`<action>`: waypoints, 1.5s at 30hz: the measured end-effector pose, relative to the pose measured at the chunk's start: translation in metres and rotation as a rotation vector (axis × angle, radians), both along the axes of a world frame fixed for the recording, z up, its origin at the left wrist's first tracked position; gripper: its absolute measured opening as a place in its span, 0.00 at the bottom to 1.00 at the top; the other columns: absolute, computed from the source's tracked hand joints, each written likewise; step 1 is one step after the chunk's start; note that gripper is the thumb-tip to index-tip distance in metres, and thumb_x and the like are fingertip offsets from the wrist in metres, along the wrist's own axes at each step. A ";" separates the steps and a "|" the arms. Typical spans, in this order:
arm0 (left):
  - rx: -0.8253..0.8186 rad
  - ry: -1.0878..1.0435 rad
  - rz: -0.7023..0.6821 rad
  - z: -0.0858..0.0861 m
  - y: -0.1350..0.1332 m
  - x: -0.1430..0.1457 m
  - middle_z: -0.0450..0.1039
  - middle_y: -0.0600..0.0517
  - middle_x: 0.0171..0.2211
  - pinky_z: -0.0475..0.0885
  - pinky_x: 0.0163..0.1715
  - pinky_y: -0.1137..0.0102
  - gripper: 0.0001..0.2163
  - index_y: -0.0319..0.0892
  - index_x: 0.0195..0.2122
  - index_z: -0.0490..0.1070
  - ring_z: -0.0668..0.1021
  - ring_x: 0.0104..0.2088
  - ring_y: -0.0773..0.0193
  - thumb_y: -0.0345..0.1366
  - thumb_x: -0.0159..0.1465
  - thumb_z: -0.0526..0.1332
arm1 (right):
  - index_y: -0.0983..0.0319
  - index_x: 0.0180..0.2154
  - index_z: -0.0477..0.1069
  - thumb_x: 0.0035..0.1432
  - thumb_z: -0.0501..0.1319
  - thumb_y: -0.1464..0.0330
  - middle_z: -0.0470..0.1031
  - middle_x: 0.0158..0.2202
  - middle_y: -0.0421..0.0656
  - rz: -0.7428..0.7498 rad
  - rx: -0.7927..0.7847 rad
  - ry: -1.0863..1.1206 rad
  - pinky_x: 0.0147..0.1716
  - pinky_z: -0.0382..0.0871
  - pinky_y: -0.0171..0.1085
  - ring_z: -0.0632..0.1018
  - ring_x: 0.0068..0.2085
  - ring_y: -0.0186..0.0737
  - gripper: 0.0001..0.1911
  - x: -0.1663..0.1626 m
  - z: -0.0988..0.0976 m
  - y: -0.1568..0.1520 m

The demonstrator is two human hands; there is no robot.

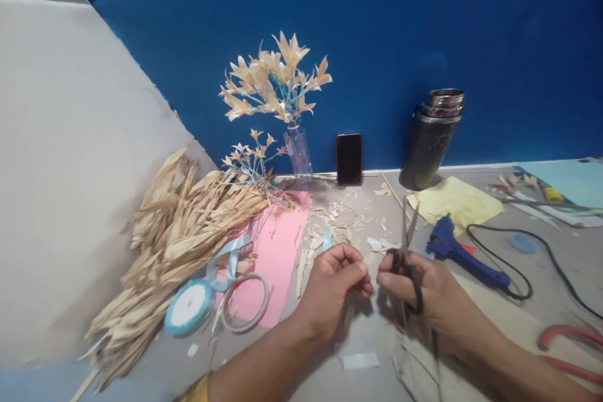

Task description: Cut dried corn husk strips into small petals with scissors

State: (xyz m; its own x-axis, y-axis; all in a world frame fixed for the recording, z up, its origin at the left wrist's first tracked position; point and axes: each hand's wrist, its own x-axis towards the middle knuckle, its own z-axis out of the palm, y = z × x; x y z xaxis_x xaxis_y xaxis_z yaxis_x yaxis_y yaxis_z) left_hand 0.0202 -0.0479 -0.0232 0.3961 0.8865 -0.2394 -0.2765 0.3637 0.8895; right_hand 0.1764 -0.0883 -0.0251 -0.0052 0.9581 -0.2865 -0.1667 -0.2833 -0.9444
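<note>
Along the worktop's [162,363] back edge, finished-looking flowers [277,78] fill a bottle [298,154]; husks [188,220] heaped toward the left edge seem unused — likely partway. The right hand [431,282] holds scissors [406,235], blades parted; the left hand [335,286] pinches narrow — on what, I cannot tell. No writing legible.

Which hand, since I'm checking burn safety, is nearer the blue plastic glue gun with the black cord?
Right. The right hand is close beside the blue plastic glue gun, on its left in the picture; the left hand is farther left, beyond the right hand.
</note>
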 end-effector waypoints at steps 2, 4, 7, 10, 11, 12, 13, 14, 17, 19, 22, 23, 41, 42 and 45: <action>0.000 0.032 -0.046 0.000 -0.002 0.000 0.70 0.54 0.20 0.65 0.26 0.74 0.10 0.39 0.29 0.68 0.71 0.22 0.70 0.36 0.54 0.68 | 0.61 0.37 0.70 0.47 0.72 0.58 0.75 0.28 0.39 -0.060 0.028 -0.010 0.26 0.67 0.33 0.74 0.28 0.36 0.20 0.005 0.005 0.001; 0.009 0.055 -0.081 0.001 -0.003 0.001 0.69 0.55 0.19 0.64 0.25 0.74 0.10 0.38 0.28 0.69 0.70 0.21 0.71 0.36 0.54 0.69 | 0.61 0.36 0.71 0.46 0.73 0.60 0.74 0.27 0.38 -0.052 0.057 -0.051 0.25 0.67 0.33 0.73 0.27 0.35 0.19 0.008 0.008 0.001; -0.040 0.013 -0.152 0.001 -0.005 0.001 0.68 0.55 0.18 0.65 0.23 0.75 0.13 0.38 0.27 0.68 0.70 0.20 0.71 0.38 0.52 0.71 | 0.62 0.33 0.69 0.44 0.74 0.62 0.73 0.23 0.37 0.015 0.069 -0.033 0.22 0.66 0.33 0.72 0.23 0.35 0.19 0.008 0.009 0.001; -0.172 -0.130 -0.237 -0.002 -0.005 0.002 0.71 0.53 0.22 0.67 0.23 0.73 0.17 0.39 0.29 0.68 0.73 0.21 0.69 0.44 0.51 0.72 | 0.60 0.33 0.66 0.45 0.73 0.62 0.76 0.23 0.39 0.073 0.052 0.140 0.24 0.72 0.38 0.77 0.24 0.41 0.19 0.005 0.009 0.000; -0.187 -0.165 -0.249 -0.003 -0.005 0.002 0.72 0.53 0.24 0.68 0.23 0.73 0.18 0.39 0.30 0.68 0.74 0.21 0.68 0.46 0.50 0.72 | 0.60 0.33 0.65 0.46 0.73 0.62 0.77 0.23 0.40 0.080 0.045 0.182 0.25 0.73 0.40 0.78 0.24 0.43 0.20 0.004 0.009 -0.001; -0.181 -0.179 -0.250 -0.005 -0.005 0.003 0.72 0.53 0.24 0.69 0.23 0.73 0.19 0.39 0.30 0.68 0.74 0.21 0.68 0.46 0.50 0.73 | 0.60 0.33 0.65 0.46 0.73 0.63 0.77 0.22 0.39 0.078 0.038 0.199 0.25 0.73 0.40 0.78 0.23 0.43 0.19 0.003 0.009 -0.001; -0.161 -0.174 -0.242 -0.006 -0.005 0.003 0.72 0.53 0.23 0.69 0.22 0.73 0.19 0.39 0.30 0.68 0.74 0.21 0.68 0.46 0.49 0.74 | 0.60 0.33 0.65 0.45 0.73 0.63 0.77 0.21 0.39 0.069 0.034 0.191 0.24 0.72 0.38 0.78 0.23 0.43 0.19 0.002 0.008 -0.001; -0.141 -0.158 -0.230 -0.007 -0.006 0.004 0.72 0.53 0.21 0.68 0.22 0.74 0.19 0.39 0.30 0.68 0.73 0.20 0.69 0.44 0.48 0.75 | 0.60 0.33 0.65 0.45 0.73 0.64 0.77 0.21 0.39 0.056 0.034 0.170 0.24 0.71 0.37 0.78 0.23 0.42 0.19 0.003 0.007 -0.001; -0.104 -0.106 -0.217 -0.009 -0.006 0.004 0.70 0.54 0.18 0.67 0.21 0.75 0.18 0.38 0.27 0.67 0.71 0.18 0.71 0.41 0.48 0.75 | 0.61 0.34 0.67 0.46 0.73 0.66 0.78 0.22 0.39 0.061 0.048 0.113 0.25 0.70 0.34 0.78 0.24 0.39 0.18 0.006 0.004 -0.001; -0.089 -0.091 -0.236 -0.009 -0.005 0.004 0.71 0.53 0.18 0.67 0.22 0.75 0.17 0.38 0.26 0.68 0.71 0.19 0.71 0.41 0.49 0.75 | 0.61 0.34 0.67 0.46 0.73 0.66 0.78 0.22 0.39 0.087 0.063 0.100 0.24 0.69 0.33 0.77 0.24 0.38 0.17 0.007 0.003 -0.001; -0.066 -0.101 -0.300 -0.011 -0.004 0.002 0.70 0.53 0.18 0.67 0.22 0.75 0.17 0.38 0.25 0.67 0.71 0.18 0.71 0.40 0.50 0.74 | 0.60 0.32 0.67 0.46 0.73 0.68 0.77 0.22 0.37 0.101 0.067 0.140 0.23 0.67 0.31 0.77 0.24 0.36 0.16 0.008 0.003 -0.003; -0.063 -0.123 -0.327 -0.012 -0.003 0.002 0.70 0.53 0.18 0.67 0.21 0.75 0.17 0.38 0.24 0.67 0.71 0.18 0.71 0.40 0.50 0.74 | 0.60 0.31 0.67 0.45 0.73 0.69 0.76 0.22 0.37 0.105 0.067 0.179 0.23 0.67 0.31 0.77 0.23 0.36 0.16 0.007 0.004 -0.003; -0.062 -0.321 -0.407 -0.016 -0.002 0.001 0.74 0.52 0.22 0.69 0.25 0.72 0.16 0.38 0.27 0.68 0.76 0.22 0.66 0.41 0.51 0.74 | 0.61 0.29 0.66 0.51 0.71 0.69 0.75 0.22 0.39 0.185 0.098 0.486 0.24 0.69 0.34 0.76 0.23 0.36 0.13 0.004 0.001 -0.003; -0.086 -0.349 -0.407 -0.015 -0.001 0.000 0.74 0.52 0.23 0.70 0.26 0.71 0.17 0.38 0.28 0.69 0.77 0.23 0.65 0.43 0.51 0.74 | 0.60 0.29 0.66 0.52 0.70 0.69 0.76 0.23 0.39 0.191 0.091 0.513 0.26 0.70 0.35 0.76 0.24 0.37 0.13 0.004 0.002 -0.003; -0.118 -0.382 -0.363 -0.014 -0.001 0.002 0.74 0.51 0.26 0.73 0.26 0.69 0.22 0.37 0.33 0.72 0.78 0.27 0.61 0.50 0.50 0.73 | 0.60 0.30 0.64 0.53 0.69 0.69 0.77 0.24 0.40 0.189 0.081 0.547 0.27 0.71 0.37 0.76 0.24 0.37 0.12 0.004 0.003 -0.001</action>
